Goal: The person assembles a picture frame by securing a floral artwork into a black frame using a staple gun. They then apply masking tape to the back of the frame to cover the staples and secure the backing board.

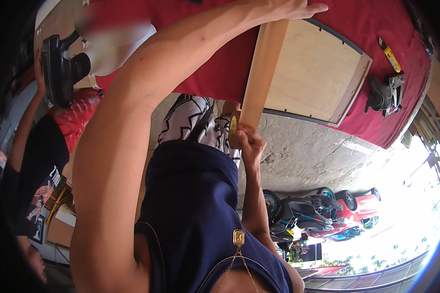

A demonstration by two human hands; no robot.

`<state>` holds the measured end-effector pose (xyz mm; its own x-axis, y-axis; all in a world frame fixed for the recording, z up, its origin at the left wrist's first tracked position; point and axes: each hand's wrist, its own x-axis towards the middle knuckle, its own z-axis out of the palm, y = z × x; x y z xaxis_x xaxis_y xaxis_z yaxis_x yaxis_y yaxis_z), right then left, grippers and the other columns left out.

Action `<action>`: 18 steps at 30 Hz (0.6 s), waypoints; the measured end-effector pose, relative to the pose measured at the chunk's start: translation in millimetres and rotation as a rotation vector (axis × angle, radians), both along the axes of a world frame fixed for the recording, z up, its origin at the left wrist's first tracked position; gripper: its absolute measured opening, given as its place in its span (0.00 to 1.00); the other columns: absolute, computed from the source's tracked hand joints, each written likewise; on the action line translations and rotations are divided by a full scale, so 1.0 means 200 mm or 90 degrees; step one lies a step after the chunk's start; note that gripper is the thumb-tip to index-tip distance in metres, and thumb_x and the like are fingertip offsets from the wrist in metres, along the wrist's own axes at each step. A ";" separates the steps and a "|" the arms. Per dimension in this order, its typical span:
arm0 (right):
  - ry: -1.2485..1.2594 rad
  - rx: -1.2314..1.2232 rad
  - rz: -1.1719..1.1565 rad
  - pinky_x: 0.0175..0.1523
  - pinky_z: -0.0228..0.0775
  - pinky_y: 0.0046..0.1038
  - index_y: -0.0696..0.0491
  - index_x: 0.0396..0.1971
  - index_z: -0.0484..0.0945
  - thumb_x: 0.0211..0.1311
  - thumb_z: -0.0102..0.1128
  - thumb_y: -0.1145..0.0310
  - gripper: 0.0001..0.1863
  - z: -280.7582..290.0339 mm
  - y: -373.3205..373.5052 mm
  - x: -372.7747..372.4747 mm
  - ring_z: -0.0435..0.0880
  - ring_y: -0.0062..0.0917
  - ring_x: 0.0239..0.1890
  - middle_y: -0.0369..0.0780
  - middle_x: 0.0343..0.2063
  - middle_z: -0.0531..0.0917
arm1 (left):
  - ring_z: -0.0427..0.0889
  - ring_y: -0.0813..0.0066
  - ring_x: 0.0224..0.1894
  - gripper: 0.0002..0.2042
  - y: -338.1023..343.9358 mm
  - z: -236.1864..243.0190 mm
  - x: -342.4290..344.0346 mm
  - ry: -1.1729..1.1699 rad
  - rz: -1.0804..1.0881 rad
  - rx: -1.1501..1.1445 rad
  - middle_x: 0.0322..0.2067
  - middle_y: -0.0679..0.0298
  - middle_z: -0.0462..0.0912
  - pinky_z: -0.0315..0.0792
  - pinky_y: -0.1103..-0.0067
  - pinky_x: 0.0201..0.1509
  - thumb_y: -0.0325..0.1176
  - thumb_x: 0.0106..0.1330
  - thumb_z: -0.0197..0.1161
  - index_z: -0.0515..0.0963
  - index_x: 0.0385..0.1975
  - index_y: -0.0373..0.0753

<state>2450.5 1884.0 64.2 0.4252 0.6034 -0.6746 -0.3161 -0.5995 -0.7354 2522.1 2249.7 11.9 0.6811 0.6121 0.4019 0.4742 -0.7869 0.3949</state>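
Note:
My left hand (293, 9) lies at the far end of a strip of brown packing tape (262, 73), thumb stretched out. Its other fingers are partly cut off by the top edge of the view. At the near end, my right hand (252, 142) grips the tape roll (234, 131), whose yellowish core shows. Between the hands the strip runs taut along the left side of a dark-edged picture frame (312, 68). The frame lies with its pale wooden back up on a red cloth (208, 63).
Right of the frame lie a yellow utility knife (390, 56) and a black-and-metal hand tool (387, 94). The cloth-covered table's near edge crosses above a cracked concrete floor (303, 151). Another person (49, 146) is at the left, near a black object (61, 71). Motorbikes (308, 212) stand lower right.

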 end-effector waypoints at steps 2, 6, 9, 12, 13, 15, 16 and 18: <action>-0.010 -0.020 0.019 0.36 0.72 0.18 0.59 0.36 0.82 0.57 0.65 0.74 0.08 0.00 0.00 0.01 0.80 0.15 0.30 0.38 0.29 0.84 | 0.50 0.40 0.68 0.28 0.00 0.00 -0.01 0.003 0.007 0.005 0.63 0.39 0.57 0.41 0.54 0.70 0.55 0.64 0.51 0.71 0.57 0.43; -0.016 0.001 -0.004 0.37 0.72 0.18 0.59 0.36 0.82 0.56 0.65 0.73 0.08 -0.04 -0.02 -0.01 0.80 0.16 0.31 0.38 0.30 0.84 | 0.49 0.40 0.68 0.28 0.00 0.00 0.00 -0.002 -0.003 0.005 0.63 0.39 0.56 0.41 0.54 0.70 0.55 0.64 0.50 0.71 0.58 0.43; -0.019 0.003 0.004 0.37 0.72 0.18 0.60 0.36 0.82 0.56 0.65 0.73 0.08 -0.07 -0.03 -0.01 0.79 0.15 0.31 0.38 0.29 0.84 | 0.48 0.40 0.68 0.28 0.00 0.00 0.00 0.003 -0.003 -0.001 0.63 0.39 0.56 0.40 0.54 0.70 0.55 0.64 0.50 0.71 0.58 0.43; -0.012 -0.026 0.012 0.36 0.71 0.18 0.59 0.35 0.83 0.56 0.66 0.72 0.09 -0.07 -0.01 0.00 0.79 0.15 0.30 0.38 0.27 0.84 | 0.48 0.40 0.68 0.28 0.00 0.00 0.00 0.003 -0.004 -0.013 0.64 0.39 0.55 0.40 0.54 0.70 0.55 0.64 0.50 0.70 0.58 0.42; 0.001 -0.045 0.008 0.35 0.70 0.17 0.59 0.35 0.83 0.57 0.66 0.70 0.09 -0.09 -0.01 0.00 0.78 0.15 0.30 0.38 0.27 0.83 | 0.47 0.40 0.68 0.28 0.01 0.00 0.00 0.001 -0.006 -0.018 0.64 0.38 0.55 0.40 0.54 0.70 0.55 0.64 0.49 0.70 0.58 0.42; 0.013 -0.093 0.026 0.35 0.69 0.18 0.59 0.34 0.83 0.58 0.65 0.64 0.13 -0.10 0.03 0.02 0.78 0.15 0.30 0.38 0.25 0.83 | 0.47 0.39 0.68 0.28 0.01 -0.01 0.00 -0.011 -0.011 -0.029 0.64 0.38 0.54 0.40 0.54 0.70 0.55 0.65 0.49 0.70 0.58 0.41; 0.012 -0.124 0.048 0.35 0.69 0.18 0.59 0.34 0.83 0.59 0.64 0.60 0.16 -0.10 0.06 0.05 0.78 0.16 0.30 0.38 0.25 0.83 | 0.47 0.39 0.68 0.28 0.01 -0.01 0.00 -0.020 -0.014 -0.034 0.64 0.38 0.54 0.40 0.54 0.70 0.54 0.65 0.48 0.70 0.58 0.39; -0.008 -0.091 0.053 0.37 0.69 0.21 0.60 0.32 0.83 0.62 0.58 0.52 0.22 -0.12 0.10 0.07 0.77 0.17 0.30 0.38 0.24 0.83 | 0.47 0.39 0.68 0.28 0.01 -0.01 0.01 -0.031 -0.018 -0.039 0.63 0.37 0.54 0.40 0.54 0.70 0.54 0.66 0.48 0.71 0.56 0.37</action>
